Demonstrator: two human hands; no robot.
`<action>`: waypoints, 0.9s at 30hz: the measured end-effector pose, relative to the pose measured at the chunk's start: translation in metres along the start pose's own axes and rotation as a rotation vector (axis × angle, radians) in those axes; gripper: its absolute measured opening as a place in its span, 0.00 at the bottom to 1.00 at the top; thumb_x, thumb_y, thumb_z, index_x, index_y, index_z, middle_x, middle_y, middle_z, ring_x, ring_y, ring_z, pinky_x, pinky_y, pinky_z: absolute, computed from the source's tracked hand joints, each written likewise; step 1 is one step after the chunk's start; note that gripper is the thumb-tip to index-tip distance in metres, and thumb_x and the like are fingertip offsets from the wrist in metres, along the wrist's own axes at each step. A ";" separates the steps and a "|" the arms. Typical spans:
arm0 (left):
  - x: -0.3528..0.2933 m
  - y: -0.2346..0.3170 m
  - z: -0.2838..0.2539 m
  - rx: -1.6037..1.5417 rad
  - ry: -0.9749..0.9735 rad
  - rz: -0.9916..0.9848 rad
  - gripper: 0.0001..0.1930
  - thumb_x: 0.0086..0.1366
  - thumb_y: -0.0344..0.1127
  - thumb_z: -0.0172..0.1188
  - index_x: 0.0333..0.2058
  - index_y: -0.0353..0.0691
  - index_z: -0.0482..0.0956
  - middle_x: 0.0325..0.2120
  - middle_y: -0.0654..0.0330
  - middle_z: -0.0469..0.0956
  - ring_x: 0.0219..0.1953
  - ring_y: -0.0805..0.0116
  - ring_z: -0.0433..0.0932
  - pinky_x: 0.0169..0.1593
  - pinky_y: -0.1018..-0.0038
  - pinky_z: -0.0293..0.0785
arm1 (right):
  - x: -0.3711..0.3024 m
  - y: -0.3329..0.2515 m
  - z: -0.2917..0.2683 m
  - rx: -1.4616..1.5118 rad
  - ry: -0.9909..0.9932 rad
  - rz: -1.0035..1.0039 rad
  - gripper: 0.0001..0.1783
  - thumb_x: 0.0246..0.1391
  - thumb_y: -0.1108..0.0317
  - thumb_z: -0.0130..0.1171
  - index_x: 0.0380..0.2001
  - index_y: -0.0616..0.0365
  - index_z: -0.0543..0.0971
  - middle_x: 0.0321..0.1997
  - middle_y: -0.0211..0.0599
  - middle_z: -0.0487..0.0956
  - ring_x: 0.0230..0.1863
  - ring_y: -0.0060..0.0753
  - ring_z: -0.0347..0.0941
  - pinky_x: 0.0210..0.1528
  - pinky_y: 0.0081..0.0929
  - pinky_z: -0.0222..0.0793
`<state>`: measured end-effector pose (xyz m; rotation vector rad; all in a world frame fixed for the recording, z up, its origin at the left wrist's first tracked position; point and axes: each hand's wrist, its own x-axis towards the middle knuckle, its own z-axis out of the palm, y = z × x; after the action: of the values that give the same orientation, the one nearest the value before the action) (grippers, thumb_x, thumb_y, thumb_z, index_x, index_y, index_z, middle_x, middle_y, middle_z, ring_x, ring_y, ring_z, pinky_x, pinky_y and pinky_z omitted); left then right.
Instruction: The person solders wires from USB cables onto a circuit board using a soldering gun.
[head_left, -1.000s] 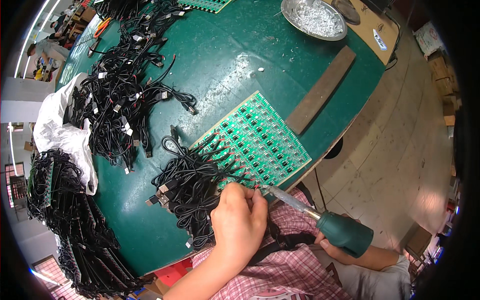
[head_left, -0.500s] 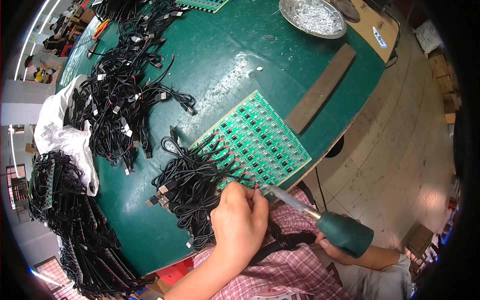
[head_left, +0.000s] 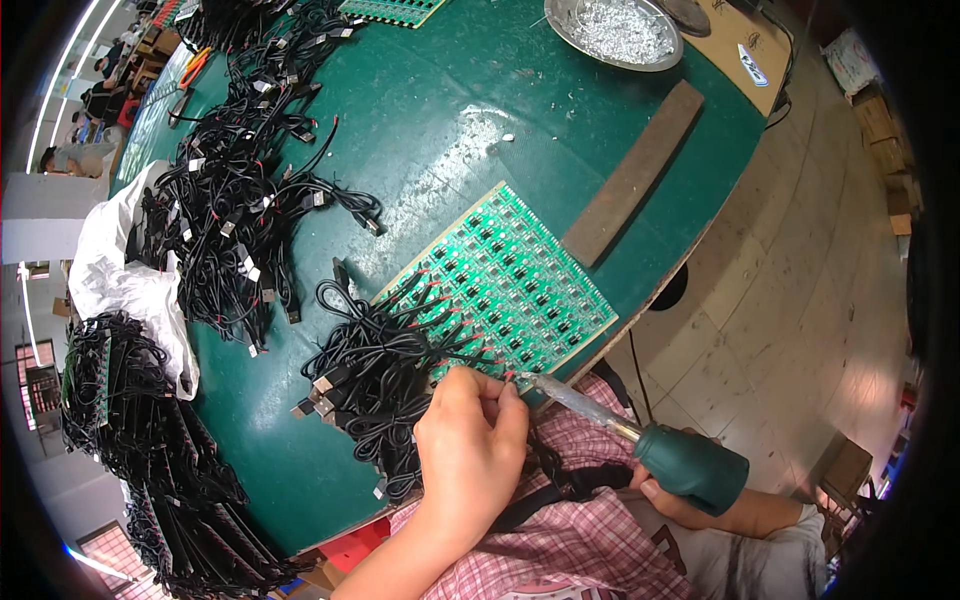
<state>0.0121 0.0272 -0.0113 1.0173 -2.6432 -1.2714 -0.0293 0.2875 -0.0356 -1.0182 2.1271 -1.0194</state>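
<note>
A green circuit board panel (head_left: 510, 270) lies near the table's front edge, with rows of small parts on it. Several black USB cables (head_left: 365, 350) are bunched at its left, their red wire ends on the board. My left hand (head_left: 470, 440) is closed in a pinch at the board's lower corner, on a cable end with a red wire; the fingers partly hide it. My right hand (head_left: 735, 512) grips the green handle of a soldering iron (head_left: 695, 468). Its tip meets the board's edge right beside my left fingertips.
A dark flat bar (head_left: 635, 175) lies right of the board. Behind it stands a metal dish (head_left: 620, 35) of silvery bits. More black cables (head_left: 235, 200) and a white plastic bag (head_left: 125, 260) cover the left side, beside stacked boards with cables (head_left: 180, 470). Another panel (head_left: 395, 10) sits at the back.
The view has shifted slightly. My left fingertips have drawn back a little from the iron's tip; the red wire end shows more clearly between them. The right hand holds nearly the same place.
</note>
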 end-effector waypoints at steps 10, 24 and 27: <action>0.001 0.001 -0.005 -0.052 -0.043 -0.060 0.08 0.59 0.27 0.64 0.27 0.33 0.73 0.21 0.50 0.76 0.22 0.53 0.78 0.28 0.62 0.73 | 0.005 0.000 -0.003 -0.003 0.004 -0.047 0.14 0.38 0.66 0.71 0.33 0.51 0.84 0.32 0.32 0.83 0.28 0.35 0.78 0.25 0.31 0.76; 0.002 0.002 -0.006 -0.019 -0.051 -0.018 0.07 0.60 0.26 0.63 0.28 0.32 0.73 0.21 0.49 0.76 0.23 0.51 0.77 0.29 0.61 0.72 | 0.004 0.002 -0.010 -0.104 -0.101 -0.067 0.17 0.39 0.64 0.68 0.37 0.53 0.84 0.33 0.35 0.81 0.28 0.38 0.79 0.26 0.32 0.76; 0.003 0.000 -0.006 -0.036 -0.059 -0.022 0.07 0.60 0.26 0.63 0.28 0.32 0.73 0.21 0.49 0.76 0.23 0.52 0.77 0.29 0.61 0.72 | -0.003 0.004 -0.003 -0.007 -0.015 -0.025 0.17 0.38 0.64 0.69 0.37 0.53 0.83 0.34 0.36 0.81 0.29 0.38 0.79 0.26 0.32 0.76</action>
<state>0.0118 0.0214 -0.0077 1.0220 -2.6486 -1.3686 -0.0311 0.2929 -0.0363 -1.0552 2.1120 -1.0142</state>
